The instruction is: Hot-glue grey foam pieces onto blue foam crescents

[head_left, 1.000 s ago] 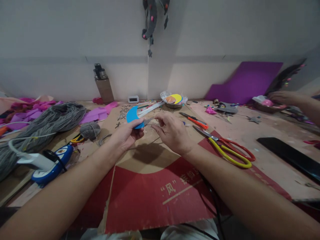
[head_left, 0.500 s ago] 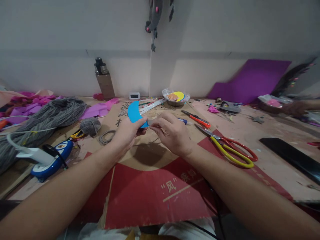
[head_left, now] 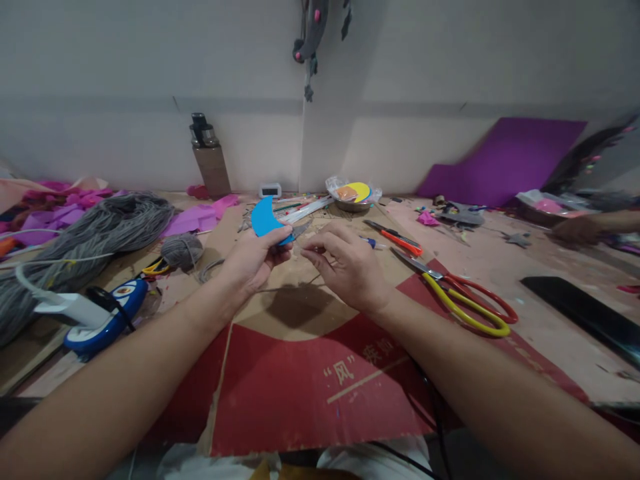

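Observation:
My left hand (head_left: 257,257) is closed on a blue crescent-shaped piece (head_left: 265,217), thumb on top near its lower end. A small grey pointed bit (head_left: 301,230) sticks out beside the thumb; I cannot make out what it is. To the right, my right hand (head_left: 350,263) has thumb and forefinger pinched together, apart from the crescent. A thin strand of grey yarn (head_left: 287,289) runs below the hands and up to the right hand's fingers. Both hands are above the printed cardboard (head_left: 280,393).
Red-and-yellow scissors (head_left: 457,293), an orange cutter (head_left: 395,237) and a black phone (head_left: 580,317) lie right. On the left are a grey yarn ball (head_left: 183,252), a yarn skein (head_left: 120,227) and a blue power strip (head_left: 107,327). Another person's hand (head_left: 575,230) is far right.
My hands have drawn slightly apart; the right fingers have come away from the crescent's end. The crescent has shifted a little left and up. The yarn strand now shows stretched below the hands.

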### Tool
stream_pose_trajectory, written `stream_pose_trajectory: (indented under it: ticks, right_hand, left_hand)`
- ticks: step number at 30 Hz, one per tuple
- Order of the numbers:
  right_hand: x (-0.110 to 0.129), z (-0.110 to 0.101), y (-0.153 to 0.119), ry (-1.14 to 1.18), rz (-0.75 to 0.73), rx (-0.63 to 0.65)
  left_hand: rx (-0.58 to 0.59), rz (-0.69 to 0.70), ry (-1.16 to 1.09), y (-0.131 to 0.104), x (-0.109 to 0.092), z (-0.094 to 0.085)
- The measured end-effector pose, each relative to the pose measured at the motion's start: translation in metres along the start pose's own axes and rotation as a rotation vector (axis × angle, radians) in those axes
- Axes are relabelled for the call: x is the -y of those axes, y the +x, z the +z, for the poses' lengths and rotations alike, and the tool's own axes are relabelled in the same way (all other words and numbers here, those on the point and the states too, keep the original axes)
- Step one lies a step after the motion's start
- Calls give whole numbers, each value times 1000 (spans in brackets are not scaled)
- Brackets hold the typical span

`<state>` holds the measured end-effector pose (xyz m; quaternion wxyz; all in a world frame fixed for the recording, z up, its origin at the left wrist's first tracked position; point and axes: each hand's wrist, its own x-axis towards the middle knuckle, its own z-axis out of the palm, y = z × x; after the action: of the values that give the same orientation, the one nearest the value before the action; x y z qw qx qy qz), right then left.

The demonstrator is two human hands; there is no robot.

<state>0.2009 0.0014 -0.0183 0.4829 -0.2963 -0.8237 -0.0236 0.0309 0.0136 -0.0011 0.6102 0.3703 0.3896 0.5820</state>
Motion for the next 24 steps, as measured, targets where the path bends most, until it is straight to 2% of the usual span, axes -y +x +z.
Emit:
stream_pose_trajectory:
  ticks: [5, 9, 11, 14, 18, 20, 22, 24]
  right_hand:
    - [1, 4, -1, 54, 44, 103]
    - [-3, -3, 8, 86, 128, 148]
    - [-11, -11, 12, 35, 212, 119]
    - [-33, -26, 8, -166, 419, 121]
    - [-62, -38, -14, -528, 697, 375]
    - [-70, -36, -26, -540, 714, 478]
    - [-75, -32, -33, -465, 695, 434]
    - [-79, -27, -36, -322, 792, 292]
  left_hand:
    - [-55, 50, 38, 2, -2, -1]
    - [-77, 75, 69, 4, -4, -5]
    - [-81, 73, 65, 6, -6, -8]
    - [-112, 37, 37, 9, -8, -10]
    - [-152, -29, -22, 11, -11, -9]
    - [-179, -54, -46, 12, -12, -8]
    - [-202, -74, -52, 13, -13, -8]
    - [-209, -81, -44, 13, -14, -8]
